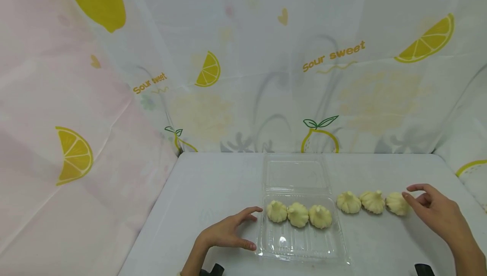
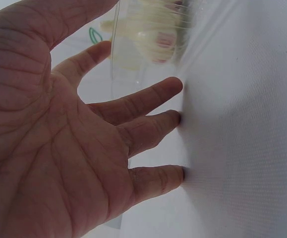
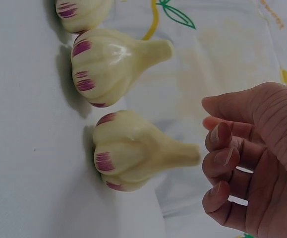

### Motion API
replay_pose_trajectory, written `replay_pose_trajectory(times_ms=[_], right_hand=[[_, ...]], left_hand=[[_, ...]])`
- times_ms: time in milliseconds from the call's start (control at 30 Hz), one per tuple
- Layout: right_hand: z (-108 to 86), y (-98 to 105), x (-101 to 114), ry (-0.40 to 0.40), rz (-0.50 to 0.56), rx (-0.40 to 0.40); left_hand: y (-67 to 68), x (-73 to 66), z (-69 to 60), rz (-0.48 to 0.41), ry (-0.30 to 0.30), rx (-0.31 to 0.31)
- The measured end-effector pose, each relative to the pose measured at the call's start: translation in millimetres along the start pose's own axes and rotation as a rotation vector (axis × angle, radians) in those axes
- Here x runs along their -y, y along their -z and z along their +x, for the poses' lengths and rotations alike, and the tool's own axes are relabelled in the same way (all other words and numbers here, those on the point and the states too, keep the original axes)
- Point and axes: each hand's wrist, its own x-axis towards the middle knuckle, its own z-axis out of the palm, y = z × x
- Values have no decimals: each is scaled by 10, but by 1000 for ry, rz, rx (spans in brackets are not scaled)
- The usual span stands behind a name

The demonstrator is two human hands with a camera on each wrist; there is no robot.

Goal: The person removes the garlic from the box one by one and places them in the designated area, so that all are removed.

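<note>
Three garlic bulbs (image 1: 298,214) sit in a row inside a clear plastic container (image 1: 300,242) whose lid lies open behind it. The left hand (image 1: 224,231) is at the container's left edge, fingers spread; in the left wrist view the left hand (image 2: 69,134) has several fingertips on the white table. Three more bulbs stand in a row right of the container. The right hand (image 1: 441,212) is beside the rightmost bulb (image 1: 397,203). In the right wrist view the right hand (image 3: 257,158), fingers bent and holding nothing, is near the stem of that bulb (image 3: 133,151), with a gap between.
The white table (image 1: 198,183) reaches back to a hanging cloth (image 1: 247,111) printed with lemons. Dark objects show at the lower edge, one (image 1: 217,270) near the left forearm and one (image 1: 424,269) near the right forearm.
</note>
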Motion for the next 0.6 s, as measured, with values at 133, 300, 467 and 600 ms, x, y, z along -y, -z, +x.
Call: replay_pose_trajectory(times_ms=[133,300,467,600], right_hand=[[-14,11,44,32,19,-8],[-45,-5,127,91,67,-43],[-71,-26,237,122,94,-62],[-85,-34,310,129,118,-53]], left_hand=[[1,-3,2,0,-2,3],[-2,9,6,8,-8,5],[-3,15,6,15,-8,2],[-2,15,7,15,-11,2]])
